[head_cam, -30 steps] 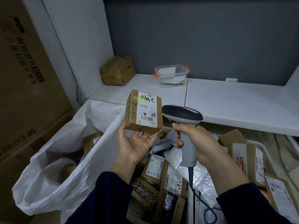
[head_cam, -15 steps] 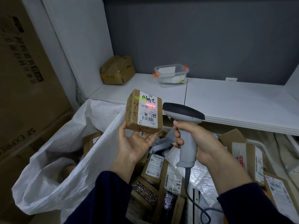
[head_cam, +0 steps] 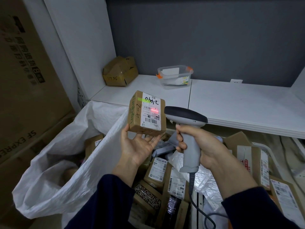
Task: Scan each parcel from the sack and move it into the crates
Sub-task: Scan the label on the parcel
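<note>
Labelled parcels [head_cam: 158, 169] crowd the near foreground edge to edge, packed tightly beneath two dark-sleeved forearms. To their left a white sack [head_cam: 66, 171] gapes open, its rim slumped and its mouth showing more parcels inside. Above the pile, the left hand [head_cam: 138, 146] is raised palm up, fingers spread, balancing a small cardboard box [head_cam: 146, 113] on its fingertips with the thumb braced against the box's lower left corner; the white label faces the camera and carries a red line of light. Just to the right, apart from the box, the right hand [head_cam: 198, 142] is clenched around the grip of a grey scanner [head_cam: 186, 116], its dark head pointed at the label and its cord trailing down over the parcels. Beyond the hands, a white desk [head_cam: 239, 103] lies largely bare, its front edge running past the scanner. At its back stand a crumpled brown carton [head_cam: 119, 71] in the left corner and a clear plastic tub [head_cam: 175, 75] near the grey wall.
</note>
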